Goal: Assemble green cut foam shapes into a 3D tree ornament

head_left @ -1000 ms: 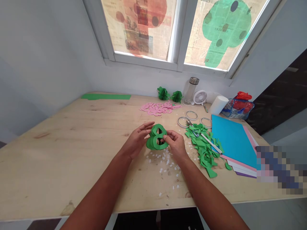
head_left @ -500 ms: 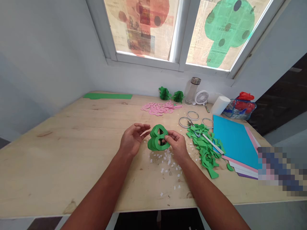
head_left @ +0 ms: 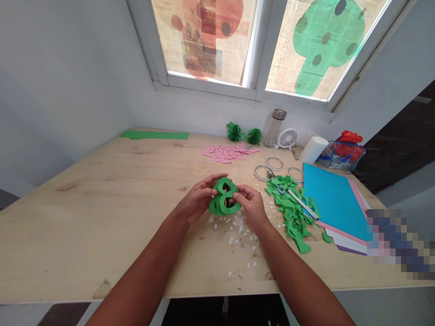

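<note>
A layered green paper cutout [head_left: 230, 210] with two openings, one above the other, is held up over the table between my hands. My right hand [head_left: 250, 204] pinches its right edge between thumb and fingers. On the other side, my left hand [head_left: 197, 199] has its thumb and fingers around the left edge of the layers; some fingertips are hidden behind the paper. Small white paper bits [head_left: 240, 227] lie scattered on the table below. To the right is a heap of green paper scraps [head_left: 292, 217], with scissors [head_left: 279, 186] and a white pen [head_left: 302, 204] on top.
Pink paper cutouts [head_left: 227, 153] and two green folded-paper pieces [head_left: 234, 131] lie toward the wall. Rolls of tape [head_left: 274, 163], a glass bottle [head_left: 273, 129], a small fan [head_left: 287, 137] and a white roll [head_left: 314, 149] stand right of them. Blue paper sheets [head_left: 335, 199] lie farther right.
My left hand has moved right and closed on the left side of the green paper cutout, which it was beside before. My right hand keeps its pinch.
</note>
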Demonstrator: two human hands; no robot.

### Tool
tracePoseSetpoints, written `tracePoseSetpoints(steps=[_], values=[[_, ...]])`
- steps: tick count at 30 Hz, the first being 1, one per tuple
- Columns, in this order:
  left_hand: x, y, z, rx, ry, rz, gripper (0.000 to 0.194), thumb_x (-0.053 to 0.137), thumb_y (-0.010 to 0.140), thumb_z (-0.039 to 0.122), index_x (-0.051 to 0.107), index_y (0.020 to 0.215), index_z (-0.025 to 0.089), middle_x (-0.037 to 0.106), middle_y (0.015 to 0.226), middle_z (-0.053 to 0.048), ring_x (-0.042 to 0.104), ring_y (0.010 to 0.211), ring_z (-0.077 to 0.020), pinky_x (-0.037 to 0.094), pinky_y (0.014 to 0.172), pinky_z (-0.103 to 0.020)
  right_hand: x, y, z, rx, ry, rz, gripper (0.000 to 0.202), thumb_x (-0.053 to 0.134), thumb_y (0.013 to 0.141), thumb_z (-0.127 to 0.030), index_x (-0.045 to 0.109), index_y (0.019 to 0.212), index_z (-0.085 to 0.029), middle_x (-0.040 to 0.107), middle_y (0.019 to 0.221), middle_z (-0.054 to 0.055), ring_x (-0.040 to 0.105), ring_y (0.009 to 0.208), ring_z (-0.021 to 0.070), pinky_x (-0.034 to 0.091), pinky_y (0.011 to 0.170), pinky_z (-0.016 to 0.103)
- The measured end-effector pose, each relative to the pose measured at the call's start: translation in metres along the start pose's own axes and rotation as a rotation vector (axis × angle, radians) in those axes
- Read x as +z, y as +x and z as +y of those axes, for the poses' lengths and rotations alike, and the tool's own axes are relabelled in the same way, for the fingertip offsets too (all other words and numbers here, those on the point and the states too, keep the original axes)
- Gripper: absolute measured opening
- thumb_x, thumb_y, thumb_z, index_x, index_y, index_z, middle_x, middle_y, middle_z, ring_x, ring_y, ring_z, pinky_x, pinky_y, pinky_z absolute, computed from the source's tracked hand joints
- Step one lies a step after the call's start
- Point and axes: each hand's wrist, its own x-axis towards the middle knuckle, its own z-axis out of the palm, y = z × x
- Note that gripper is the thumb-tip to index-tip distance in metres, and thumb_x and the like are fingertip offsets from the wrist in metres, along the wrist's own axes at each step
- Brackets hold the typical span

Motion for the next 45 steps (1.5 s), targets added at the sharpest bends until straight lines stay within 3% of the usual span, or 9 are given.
tracePoseSetpoints(steps=[9,16,21,27,45], values=[[0.005,0.000,-0.006,0.057,0.113,0.102,0.046,0.072,0.066,0.020,0.063,0.111,0.020,0.067,0.109,-0.008,0.065,0.089,-0.0212,0.052,0.074,-0.029,-0.001,0.000,0.005,-0.049,-0.208,-0.031,0.022,0.062,0.070,-0.025,0.067,0.090,-0.017,0.066,0.064,-0.001,0.061,0.059,0.0141,0.047,0.058,0.024],[0.007,0.003,-0.008,0.076,0.162,0.171,0.040,0.076,0.065,0.027,0.064,0.102,0.019,0.067,0.094,-0.004,0.063,0.078,-0.0164,0.052,0.067,-0.026,-0.003,-0.001,0.006,-0.178,-0.460,-0.021,0.023,0.056,0.074,-0.024,0.068,0.092,-0.017,0.063,0.062,-0.002,0.057,0.058,0.0131,0.046,0.057,0.023],[0.007,0.005,-0.011,0.118,0.279,0.232,0.032,0.068,0.063,0.019,0.064,0.095,0.018,0.065,0.084,-0.001,0.060,0.074,-0.0151,0.049,0.064,-0.024,-0.002,-0.005,0.007,-0.271,-0.661,0.005,0.024,0.053,0.076,-0.024,0.068,0.094,-0.018,0.062,0.063,-0.001,0.055,0.058,0.0135,0.045,0.057,0.024],[0.007,0.007,-0.015,0.172,0.425,0.276,0.036,0.055,0.054,0.012,0.062,0.089,0.018,0.064,0.081,0.001,0.059,0.074,-0.0152,0.047,0.066,-0.024,0.002,-0.010,0.010,-0.485,-0.910,0.010,0.026,0.050,0.079,-0.022,0.066,0.099,-0.017,0.069,0.083,0.006,0.060,0.074,0.0178,0.048,0.071,0.029],[0.005,0.008,-0.019,0.222,0.564,0.288,0.034,0.052,0.056,0.012,0.061,0.088,0.019,0.066,0.085,-0.001,0.060,0.081,-0.0188,0.048,0.075,-0.030,0.005,-0.014,0.010,-0.532,-1.009,-0.066,0.027,0.049,0.082,-0.022,0.064,0.104,-0.017,0.070,0.087,0.008,0.061,0.080,0.0211,0.047,0.076,0.033]])
